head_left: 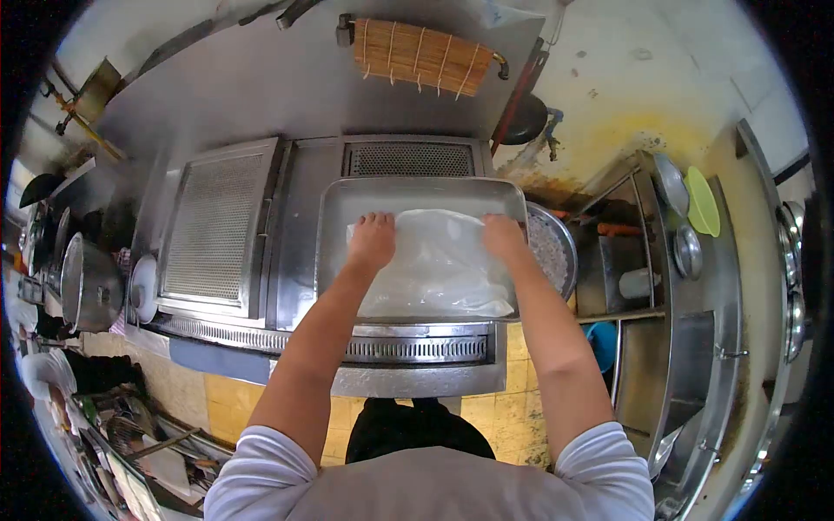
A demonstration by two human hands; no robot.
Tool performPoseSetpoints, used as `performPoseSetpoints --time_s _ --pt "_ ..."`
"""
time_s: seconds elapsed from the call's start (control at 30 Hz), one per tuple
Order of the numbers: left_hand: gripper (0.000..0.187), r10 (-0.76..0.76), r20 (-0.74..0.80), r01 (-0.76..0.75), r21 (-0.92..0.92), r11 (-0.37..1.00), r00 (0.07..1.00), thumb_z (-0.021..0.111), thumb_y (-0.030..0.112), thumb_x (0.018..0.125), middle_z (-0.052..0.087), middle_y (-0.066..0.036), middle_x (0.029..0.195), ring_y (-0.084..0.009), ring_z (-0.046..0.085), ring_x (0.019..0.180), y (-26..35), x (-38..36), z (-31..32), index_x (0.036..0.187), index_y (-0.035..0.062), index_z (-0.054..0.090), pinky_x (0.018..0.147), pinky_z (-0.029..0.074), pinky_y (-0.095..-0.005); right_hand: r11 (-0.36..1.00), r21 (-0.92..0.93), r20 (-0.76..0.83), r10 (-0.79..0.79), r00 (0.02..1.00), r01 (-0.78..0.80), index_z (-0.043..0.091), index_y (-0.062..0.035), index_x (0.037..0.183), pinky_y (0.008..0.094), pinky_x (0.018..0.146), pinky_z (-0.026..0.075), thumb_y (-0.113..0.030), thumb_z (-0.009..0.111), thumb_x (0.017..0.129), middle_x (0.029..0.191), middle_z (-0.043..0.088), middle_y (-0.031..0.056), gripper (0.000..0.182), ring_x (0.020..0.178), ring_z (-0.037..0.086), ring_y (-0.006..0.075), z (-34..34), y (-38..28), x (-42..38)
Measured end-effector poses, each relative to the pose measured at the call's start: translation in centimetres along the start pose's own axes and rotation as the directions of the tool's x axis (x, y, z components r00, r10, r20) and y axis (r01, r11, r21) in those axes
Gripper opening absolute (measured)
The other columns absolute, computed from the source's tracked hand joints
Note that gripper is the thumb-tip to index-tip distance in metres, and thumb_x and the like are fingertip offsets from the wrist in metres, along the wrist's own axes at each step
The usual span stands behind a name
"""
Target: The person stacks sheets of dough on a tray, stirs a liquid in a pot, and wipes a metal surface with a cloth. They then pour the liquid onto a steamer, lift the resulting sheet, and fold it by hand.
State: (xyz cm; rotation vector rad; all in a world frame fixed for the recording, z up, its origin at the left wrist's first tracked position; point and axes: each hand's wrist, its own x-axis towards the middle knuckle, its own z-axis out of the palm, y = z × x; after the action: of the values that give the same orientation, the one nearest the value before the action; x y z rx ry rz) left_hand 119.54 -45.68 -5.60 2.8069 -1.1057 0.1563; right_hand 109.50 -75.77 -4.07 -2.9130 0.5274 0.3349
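A large rectangular metal tray lies across the counter in front of me. Inside it a glossy, translucent white sheet is spread with soft wrinkles and a folded lower right corner. My left hand grips the sheet's upper left corner, fingers curled over. At the upper right corner my right hand pinches the sheet, close to the tray's right wall. Both arms reach straight forward over the tray.
A metal bowl of white pieces stands at the tray's right. Left of the tray is a perforated metal panel. A bamboo mat hangs behind. Metal shelving borders the right; a large pot stands far left.
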Motion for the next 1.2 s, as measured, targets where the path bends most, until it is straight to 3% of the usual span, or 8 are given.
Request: performPoseSetpoints --time_s 0.4,0.5,0.53,0.6,0.7,0.97,1.07,1.2 --pt "0.029 -0.164 -0.108 0.113 -0.37 0.922 0.981 0.055 0.003 0.088 0.068 -0.017 0.108 -0.0373 0.065 0.105 -3.9 -2.6 -2.2 0.116 0.0043 0.064 0.091 0.051 -0.049 0.947 -0.321 -0.404 -0.164 0.9 0.028 0.076 -0.007 0.089 0.0487 0.098 0.042 -0.017 0.065 0.085 0.097 0.072 0.0138 0.016 0.095 0.068 0.0323 -5.9 2.3 -8.7" --pt "0.023 -0.275 -0.205 0.142 -0.498 0.855 0.939 0.058 0.002 0.089 0.069 -0.02 0.099 -0.0406 0.067 0.096 -4.2 -3.9 -6.1 0.11 0.0029 0.066 0.086 0.053 -0.0487 0.96 -0.232 -0.547 -0.261 0.795 0.156 0.072 -0.0041 0.084 0.0434 0.09 0.047 -0.014 0.064 0.089 0.09 0.073 0.014 0.014 0.088 0.068 0.0344 -8.1 4.1 -10.0" --pt "0.02 -0.296 -0.252 0.129 -0.519 0.845 0.921 0.059 0.002 0.09 0.07 -0.02 0.096 -0.0416 0.067 0.093 -4.3 -4.4 -7.6 0.108 0.0022 0.067 0.084 0.053 -0.0482 0.98 0.036 -0.556 -0.144 0.819 0.197 0.072 -0.0034 0.086 0.0409 0.086 0.048 -0.014 0.066 0.089 0.089 0.073 0.0145 0.013 0.085 0.068 0.033 -9.3 4.2 -10.8" --pt "0.013 -0.4 -0.284 0.137 -0.642 0.754 0.872 0.062 0.005 0.091 0.071 -0.021 0.09 -0.0396 0.068 0.085 -4.3 -5.1 -10.7 0.102 0.0008 0.068 0.078 0.054 -0.0445 0.803 0.545 -0.48 0.061 0.875 0.243 0.072 -0.0019 0.089 0.0358 0.077 0.05 -0.014 0.068 0.089 0.087 0.074 0.0153 0.013 0.078 0.068 0.0302 -12.0 4.3 -12.3" --pt "0.012 -0.475 -0.341 0.087 -0.733 0.675 0.811 0.065 0.009 0.094 0.071 -0.02 0.085 -0.0314 0.068 0.078 -4.2 -6.3 -15.5 0.098 -0.0006 0.069 0.074 0.053 -0.0393 0.689 0.629 -0.555 0.074 0.829 0.359 0.071 0.0033 0.102 0.0299 0.071 0.051 -0.009 0.068 0.094 0.083 0.069 0.0062 0.015 0.076 0.061 0.0146 -15.0 4.5 -13.7" --pt "0.024 -0.626 -0.3 -0.009 -0.906 0.424 0.72 0.065 0.02 0.103 0.066 -0.001 0.079 -0.0093 0.055 0.074 -4.3 -8.2 -27.0 0.1 -0.0025 0.07 0.068 0.048 -0.029 -0.139 0.888 -0.445 -0.028 0.895 0.437 0.072 0.0002 0.109 0.0288 0.075 0.052 -0.001 0.059 0.094 0.099 0.072 0.0055 0.02 0.085 0.066 0.0139 -25.0 4.7 -15.8" --pt "0.022 -0.622 -0.372 -0.094 -0.896 0.433 0.689 0.063 0.019 0.104 0.063 0.002 0.08 -0.0079 0.053 0.073 -5.4 -8.9 -30.2 0.1 -0.002 0.07 0.066 0.046 -0.0271 -0.15 0.842 -0.536 -0.118 0.836 0.518 0.072 0.0015 0.109 0.029 0.075 0.052 0.001 0.06 0.091 0.099 0.072 0.0076 0.021 0.086 0.067 0.0149 -29.7 2.4 -18.0" --pt "0.02 -0.63 -0.484 -0.205 -0.862 0.463 0.607 0.063 0.017 0.104 0.063 0.002 0.08 -0.007 0.053 0.071 -7.1 -10.7 -35.0 0.101 -0.0016 0.069 0.064 0.046 -0.0261 0.295 0.661 -0.716 -0.026 0.698 0.69 0.072 0.0042 0.111 0.026 0.077 0.05 0.002 0.065 0.09 0.091 0.072 0.0069 0.022 0.082 0.064 0.0117 -34.7 -3.8 -21.5"
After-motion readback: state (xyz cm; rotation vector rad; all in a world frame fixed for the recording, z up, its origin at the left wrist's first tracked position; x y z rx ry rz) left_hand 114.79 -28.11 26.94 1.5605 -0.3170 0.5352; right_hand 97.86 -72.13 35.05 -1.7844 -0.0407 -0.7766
